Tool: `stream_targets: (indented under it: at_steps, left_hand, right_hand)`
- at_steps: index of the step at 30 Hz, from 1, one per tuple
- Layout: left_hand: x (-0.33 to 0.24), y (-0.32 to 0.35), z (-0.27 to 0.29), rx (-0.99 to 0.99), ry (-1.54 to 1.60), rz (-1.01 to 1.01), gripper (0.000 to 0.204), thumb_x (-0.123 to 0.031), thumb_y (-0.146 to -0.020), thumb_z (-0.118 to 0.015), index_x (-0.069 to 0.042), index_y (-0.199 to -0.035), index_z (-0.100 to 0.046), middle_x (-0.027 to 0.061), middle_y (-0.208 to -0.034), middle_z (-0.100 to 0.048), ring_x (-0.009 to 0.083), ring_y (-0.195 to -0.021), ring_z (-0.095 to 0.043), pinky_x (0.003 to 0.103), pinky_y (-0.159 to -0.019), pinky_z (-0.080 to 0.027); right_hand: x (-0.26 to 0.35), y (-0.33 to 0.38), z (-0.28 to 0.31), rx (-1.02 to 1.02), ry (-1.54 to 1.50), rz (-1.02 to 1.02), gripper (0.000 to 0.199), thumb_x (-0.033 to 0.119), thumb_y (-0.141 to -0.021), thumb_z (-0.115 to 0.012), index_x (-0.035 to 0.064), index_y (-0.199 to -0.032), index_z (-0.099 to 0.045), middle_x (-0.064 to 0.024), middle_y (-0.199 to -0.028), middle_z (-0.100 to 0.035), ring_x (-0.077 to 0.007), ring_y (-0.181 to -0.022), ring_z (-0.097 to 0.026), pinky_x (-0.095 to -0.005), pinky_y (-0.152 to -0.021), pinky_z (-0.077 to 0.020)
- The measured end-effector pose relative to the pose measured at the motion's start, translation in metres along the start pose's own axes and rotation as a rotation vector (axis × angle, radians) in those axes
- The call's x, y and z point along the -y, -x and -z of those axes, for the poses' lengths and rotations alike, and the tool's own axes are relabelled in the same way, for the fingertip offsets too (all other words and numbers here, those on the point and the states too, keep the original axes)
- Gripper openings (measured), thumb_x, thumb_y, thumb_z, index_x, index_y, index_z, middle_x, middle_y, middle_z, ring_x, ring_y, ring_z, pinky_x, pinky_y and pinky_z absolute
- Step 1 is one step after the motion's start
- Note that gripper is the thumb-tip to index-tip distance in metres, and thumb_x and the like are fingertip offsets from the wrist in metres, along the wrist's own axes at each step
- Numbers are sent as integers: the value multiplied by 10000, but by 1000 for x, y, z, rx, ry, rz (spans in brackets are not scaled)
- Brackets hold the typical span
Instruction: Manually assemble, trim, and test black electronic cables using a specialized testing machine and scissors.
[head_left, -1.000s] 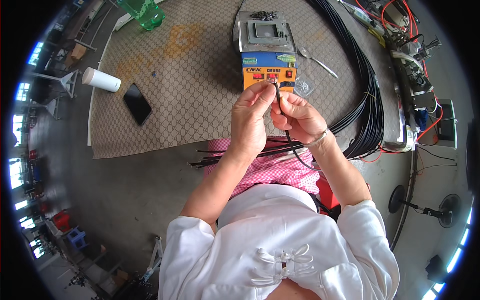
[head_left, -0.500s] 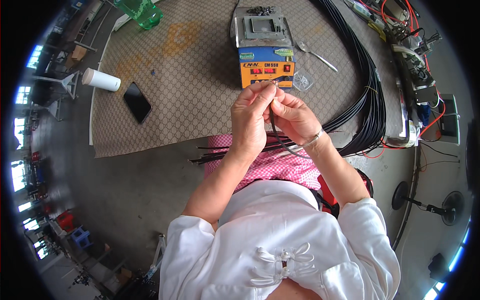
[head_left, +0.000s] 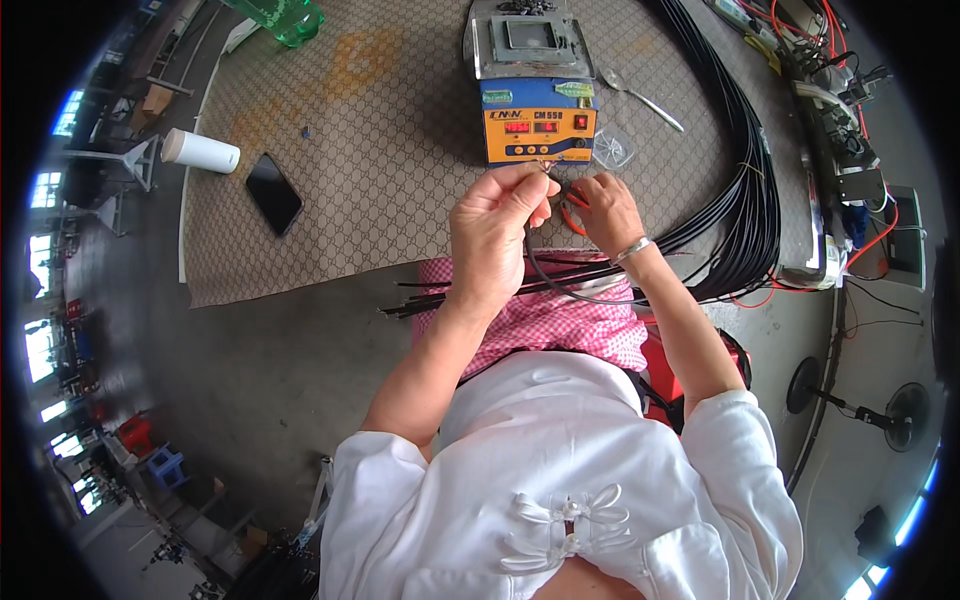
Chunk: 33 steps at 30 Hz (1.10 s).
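My left hand (head_left: 490,230), in front of the blue and orange solder pot (head_left: 541,133), pinches the end of a black cable (head_left: 545,275) between thumb and fingers. Bare coppery strands (head_left: 546,167) stick up past the fingertips. From that grip the cable hangs down and curves to the right over my lap. Just to the right, my right hand (head_left: 609,218) is closed around orange-handled pliers (head_left: 572,220); the fingers cover most of the tool, and its tip lies close to the left fingertips.
Behind the hands, a metal tray (head_left: 488,55) tops the solder pot. A spoon (head_left: 645,98) and a small clear plastic dish (head_left: 612,148) lie to its right. A thick bundle of black cables (head_left: 745,200) curves along the right. A phone (head_left: 273,195), white cup (head_left: 200,151) and green bottle (head_left: 285,20) are left.
My right hand has let go of the cable, moved a little right and now holds the orange-handled pliers. The left hand keeps its pinch and has shifted slightly left.
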<state>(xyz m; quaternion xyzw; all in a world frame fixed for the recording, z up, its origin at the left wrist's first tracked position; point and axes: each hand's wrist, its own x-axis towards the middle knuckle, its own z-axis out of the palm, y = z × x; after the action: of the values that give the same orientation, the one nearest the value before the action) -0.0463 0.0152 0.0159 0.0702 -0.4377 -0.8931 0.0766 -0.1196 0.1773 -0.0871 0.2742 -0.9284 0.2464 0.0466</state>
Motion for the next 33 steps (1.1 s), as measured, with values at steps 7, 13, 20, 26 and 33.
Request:
stream_targets:
  at_steps: [7, 13, 20, 26, 33]
  left_hand:
    - [-1, 1, 6, -27, -50, 8, 139, -71, -840, -572, 9, -951, -598, 88, -823, -614, 83, -647, -507, 213, -580, -396]
    - [0, 0, 7, -55, 45, 87, 151, -64, -831, -586, 27, -951, -593, 67, -801, -602, 78, -627, -507, 201, -567, -400]
    - [0, 0, 14, 29, 69, 157, 138, -79, -844, -565, 10, -948, -585, 60, -809, -579, 106, -679, -518, 236, -600, -417]
    - [1, -2, 16, -10, 139, 246, 119, -82, -837, -572, -17, -936, -582, 52, -819, -586, 123, -720, -546, 248, -660, -431]
    - [4, -10, 16, -120, 144, 199, 134, -104, -819, -603, -27, -928, -581, 51, -862, -598, 117, -794, -545, 240, -749, -419]
  right_hand:
    - [-9, -2, -6, 9, -136, -8, 253, -21, -701, -515, 31, -942, -568, -151, -874, -531, -325, -822, -532, -381, -740, -443]
    - [-1, -4, 4, 58, -198, -55, 311, 23, -676, -570, 49, -986, -577, -156, -841, -544, -337, -812, -532, -385, -729, -447]
    - [-8, 2, 2, 46, -172, -34, 308, 24, -672, -584, 68, -977, -593, -157, -833, -548, -332, -807, -531, -385, -738, -443]
    - [-2, 2, 1, -83, -84, 101, 266, 34, -694, -595, 44, -960, -590, -123, -812, -551, -292, -792, -543, -353, -733, -447]
    - [81, -8, 57, 352, -1566, -419, 176, 124, -802, -639, 14, -895, -537, -18, -831, -575, -91, -765, -551, -220, -680, -449]
